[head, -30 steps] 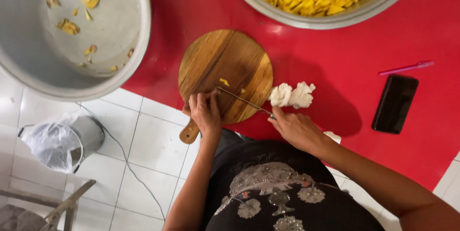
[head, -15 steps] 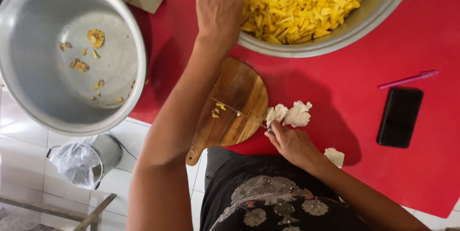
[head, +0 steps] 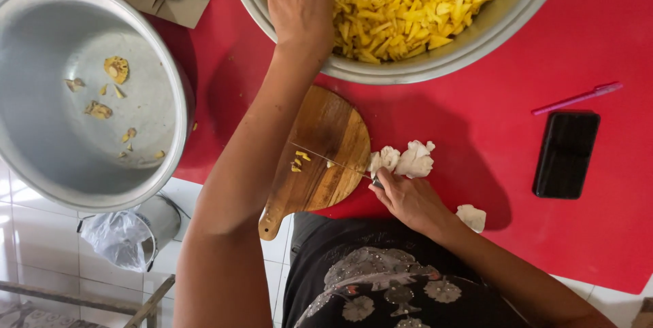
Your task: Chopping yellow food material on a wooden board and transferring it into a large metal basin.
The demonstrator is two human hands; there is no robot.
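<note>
On the near side, the right hand [head: 408,199] is closing around a thin knife [head: 333,161], whose blade is lying on the round wooden board [head: 326,137], where only a few yellow bits [head: 299,159] are remaining. Farther away, the left hand [head: 299,5] is resting with loosely spread fingers on the yellow pieces [head: 408,2] in the big metal bowl [head: 469,42], which is looking almost full.

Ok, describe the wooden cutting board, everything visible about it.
The wooden cutting board is round, brown with darker grain streaks, and has a short handle pointing toward the person, overhanging the red table edge. It lies flat in front of the large metal bowl, whose rim overlaps its far edge. A few yellow fruit bits sit on it, and the thin knife blade crosses above them. The left forearm hides its left side.
</note>
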